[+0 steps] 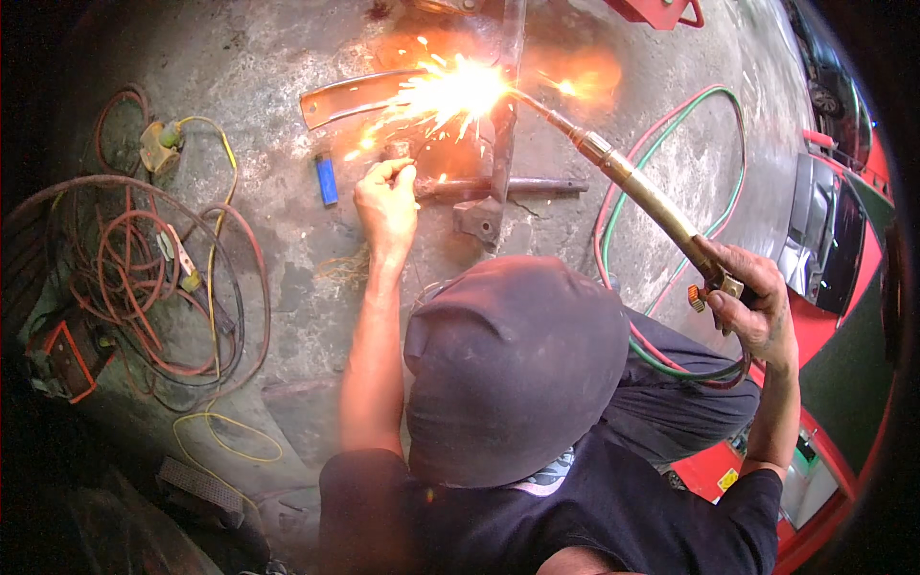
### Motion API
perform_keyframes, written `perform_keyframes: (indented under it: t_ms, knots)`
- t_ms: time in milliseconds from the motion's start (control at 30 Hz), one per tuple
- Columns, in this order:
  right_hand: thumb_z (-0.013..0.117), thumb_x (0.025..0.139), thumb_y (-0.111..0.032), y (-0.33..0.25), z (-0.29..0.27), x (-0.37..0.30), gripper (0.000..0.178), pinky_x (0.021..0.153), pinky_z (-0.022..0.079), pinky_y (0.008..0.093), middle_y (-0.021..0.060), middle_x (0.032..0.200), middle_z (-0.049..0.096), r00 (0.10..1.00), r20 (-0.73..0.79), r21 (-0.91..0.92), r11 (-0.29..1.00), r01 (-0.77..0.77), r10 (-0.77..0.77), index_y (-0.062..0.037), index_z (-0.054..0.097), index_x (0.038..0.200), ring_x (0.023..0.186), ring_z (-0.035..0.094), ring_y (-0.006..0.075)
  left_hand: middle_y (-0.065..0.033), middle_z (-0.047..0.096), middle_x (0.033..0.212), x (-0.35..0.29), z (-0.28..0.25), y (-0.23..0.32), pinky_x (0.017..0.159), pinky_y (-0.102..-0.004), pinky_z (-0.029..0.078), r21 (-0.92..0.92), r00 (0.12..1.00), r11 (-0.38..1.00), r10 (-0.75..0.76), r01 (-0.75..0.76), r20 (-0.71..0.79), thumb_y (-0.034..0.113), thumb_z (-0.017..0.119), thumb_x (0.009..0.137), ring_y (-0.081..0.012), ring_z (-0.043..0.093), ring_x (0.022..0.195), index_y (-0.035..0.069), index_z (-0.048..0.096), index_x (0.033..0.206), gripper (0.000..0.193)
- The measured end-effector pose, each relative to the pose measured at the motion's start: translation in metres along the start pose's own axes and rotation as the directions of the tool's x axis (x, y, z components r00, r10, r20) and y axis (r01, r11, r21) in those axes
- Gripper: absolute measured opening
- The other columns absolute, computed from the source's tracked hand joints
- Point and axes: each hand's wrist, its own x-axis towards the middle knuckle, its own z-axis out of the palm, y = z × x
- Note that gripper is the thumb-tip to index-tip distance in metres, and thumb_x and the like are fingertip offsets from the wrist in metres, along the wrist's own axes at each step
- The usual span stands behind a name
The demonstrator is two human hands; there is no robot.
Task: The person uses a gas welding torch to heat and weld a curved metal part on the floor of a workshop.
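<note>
My right hand (752,302) is wrapped round the handle end of a long brass-coloured gas torch (647,192), with a red and a green hose (661,362) below. From the torch tip, a bright burst of sparks (460,88) hides the metal there. A curved flat metal strip (316,107) runs into the glare from the left, and a long flat bar (513,43) crosses on the right. My left hand (388,206) is closed below the sparks, beside a short metal piece (398,149); what its fingers pinch is hidden. Nearby lies a round metal rod (546,185).
A small blue oblong object (328,182) lies left of my left hand. Tangled cables (125,264) and a yellow connector (158,146) cover the floor at left. A red metal object (656,10) stands at the top. My bent knee (517,374) fills the lower middle.
</note>
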Motion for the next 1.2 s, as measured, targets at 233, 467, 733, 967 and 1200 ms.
perform_keyframes:
  t_ms: [233,467,733,967,1200]
  knots:
    - [0.07,0.08,-0.009,0.002,-0.001,0.0,0.055,0.053,0.044,0.0272,0.0066,0.078,0.063,1.0,0.009,0.001,1.0,0.005,-0.005,-0.0016,0.064,0.135,0.053,0.058,0.0101,-0.0084,0.076,0.089,0.001,-0.001,-0.001,0.077,-0.0293,0.052,0.024,1.0,1.0,-0.003,0.003,-0.009,0.006,0.071,0.087,-0.0134,0.066,0.08,-0.002,0.077,0.101,0.016]
    - [0.07,0.08,-0.008,0.004,-0.001,0.001,0.056,0.052,0.044,0.0268,0.0069,0.079,0.064,0.999,0.006,-0.003,0.999,0.038,-0.038,-0.0013,0.063,0.135,0.053,0.058,0.0095,-0.0146,0.074,0.089,0.0,0.0,0.002,0.074,-0.0333,0.053,0.025,1.0,1.0,0.003,-0.002,-0.022,0.004,0.07,0.086,-0.0207,0.069,0.079,-0.004,0.076,0.097,0.014]
    - [0.071,0.081,-0.007,0.004,-0.001,0.0,0.055,0.052,0.044,0.0268,0.0073,0.08,0.064,1.0,0.006,0.026,1.0,0.008,-0.008,-0.0004,0.063,0.135,0.054,0.058,0.0093,-0.0146,0.074,0.087,-0.001,0.001,0.012,0.075,-0.0339,0.053,-0.004,1.0,1.0,-0.018,0.018,-0.007,0.005,0.07,0.086,-0.0218,0.07,0.08,-0.004,0.075,0.097,0.014]
    - [0.07,0.083,-0.008,0.006,-0.001,-0.002,0.054,0.051,0.045,0.0261,0.0071,0.082,0.065,1.0,0.018,0.044,0.999,-0.013,0.012,-0.0013,0.062,0.136,0.054,0.058,0.0092,-0.0149,0.074,0.087,0.0,0.003,0.007,0.075,-0.034,0.053,0.006,1.0,1.0,0.024,-0.024,-0.02,0.005,0.07,0.086,-0.0219,0.07,0.08,-0.003,0.076,0.096,0.014]
    - [0.07,0.084,-0.008,0.005,0.0,-0.001,0.054,0.051,0.046,0.0263,0.0076,0.083,0.065,1.0,0.023,0.03,0.999,-0.012,0.011,-0.0021,0.062,0.137,0.054,0.059,0.0096,-0.0088,0.076,0.09,0.003,0.004,-0.007,0.077,-0.0283,0.052,-0.012,0.999,0.999,0.029,-0.029,-0.016,0.005,0.071,0.088,-0.0126,0.066,0.081,-0.004,0.076,0.1,0.016]
